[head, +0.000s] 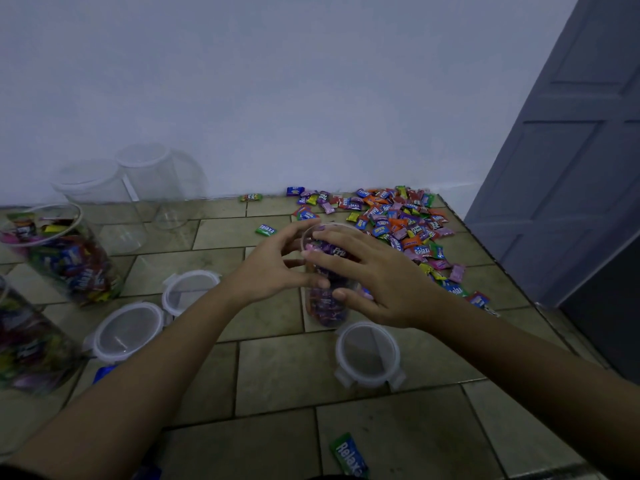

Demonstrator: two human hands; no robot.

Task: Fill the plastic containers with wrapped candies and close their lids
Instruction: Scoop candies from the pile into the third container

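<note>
A clear plastic container (327,306) full of wrapped candies stands upright on the tiled floor, its top uncovered. My left hand (270,268) grips its left side with the fingers curled around the wall. My right hand (370,278) lies over the rim and the right side, fingers spread across the candies at the top. A big pile of colourful wrapped candies (391,220) lies behind it by the wall. Three clear lids rest on the floor: one (367,355) in front of the container, two (130,332) (188,289) to the left.
Two candy-filled containers (65,252) (27,344) without lids stand at the left. Two empty containers (100,199) (156,181) stand by the white wall. Stray candies (266,230) (348,455) lie on the tiles. A grey door (571,168) is at the right.
</note>
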